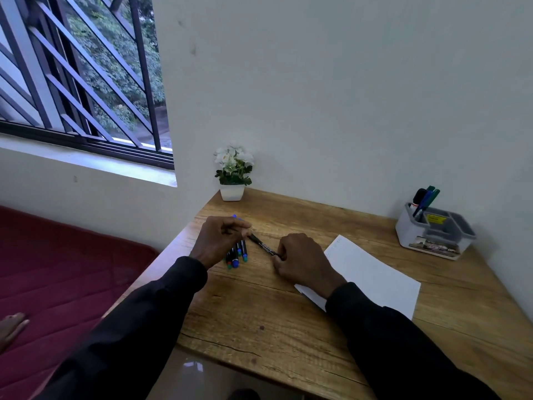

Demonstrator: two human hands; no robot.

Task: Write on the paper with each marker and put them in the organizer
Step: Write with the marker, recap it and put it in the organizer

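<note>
Black marker (263,245) held between both hands above the desk (288,327), long axis running diagonally from far-left to near-right. Left hand (220,239) closed, pinching the far-left end, blue cap tip (235,216) poking out past the fingers. Right hand (302,262) closed, fingertips (279,256) pinching the near-right end. Looks like uncapping in progress, judged from the two-ended grip; whether cap already loose, cannot tell. Paper (372,277) flat on desk just right of the right hand, right wrist lying over its near-left corner, so right hand nearer for writing; short move right and slightly far. Faint marks near the paper's far edge, too small to read. Loose markers (238,254) bunched on desk under and just near of the left hand, blue and green ends pointing near, roughly parallel; count unclear, partly hidden by the hand. Organizer (435,229) at far right, well apart from both hands, beyond the paper; several markers (424,200) standing tilted in its far-left compartment, other compartments look empty. Path from paper to organizer unobstructed. Flower pot (232,184) in far-left desk corner against the wall, clear of the work. Likely risk: left hand brushing the loose bunch and rolling one toward the desk's left edge.
</note>
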